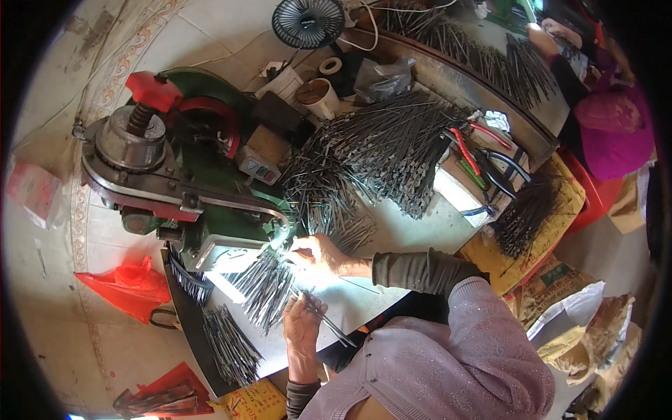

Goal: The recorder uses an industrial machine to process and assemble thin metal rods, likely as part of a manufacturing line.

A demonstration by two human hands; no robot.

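My left hand (302, 320) is closed around a few thin dark strips (337, 329), which stick out toward the lower right. Just above it, my right hand (316, 255) pinches at the working end of a green bench press (241, 227), under its curved metal arm (262, 204). Bright lamp glare hides what its fingertips hold. Beside both hands a fanned pile of strips (262, 290) lies on the pale tabletop (374, 297). A further bundle of strips (231, 344) rests at the table's left edge.
A large heap of dark strips (399, 147) covers the table's back. Red-handled pliers (465, 152) lie on a white box (455, 185) to the right. A small fan (308, 24) and a cup (318, 98) stand behind. Another person in purple (616, 133) sits at the far right.
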